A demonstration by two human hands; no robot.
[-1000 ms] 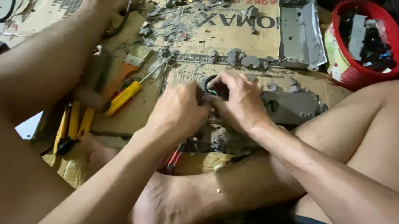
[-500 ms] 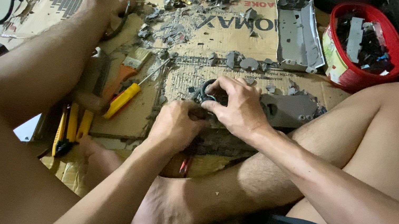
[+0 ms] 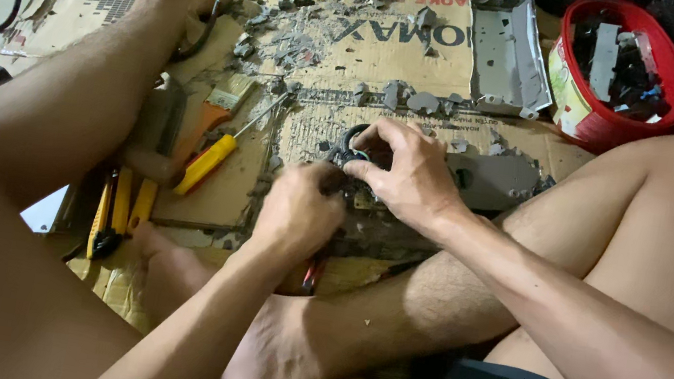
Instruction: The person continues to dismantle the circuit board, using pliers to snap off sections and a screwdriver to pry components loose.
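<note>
While the right hand [image 3: 413,175] pinches a small dark ring-shaped part [image 3: 351,145] between thumb and fingertips, the left hand [image 3: 298,210] is closed in a fist around a red-handled tool [image 3: 311,276] whose working end is hidden under the knuckles. The part sits on the grey metal housing [image 3: 492,180], at its left end, and both hands meet there over the cardboard sheet [image 3: 430,60].

To do this well, I judge the right hand should keep the part pressed flat against the housing so it cannot twist, while the left hand works the tool in short, controlled moves rather than one hard pull; a slip would drive the tool toward the right fingers [image 3: 382,134] or the bare shin just below the housing. The yellow-handled screwdriver [image 3: 210,162] lies left of the housing, within reach if a lever is needed. The red bucket [image 3: 613,125] of scrap stands beyond the housing, to its right.
</note>
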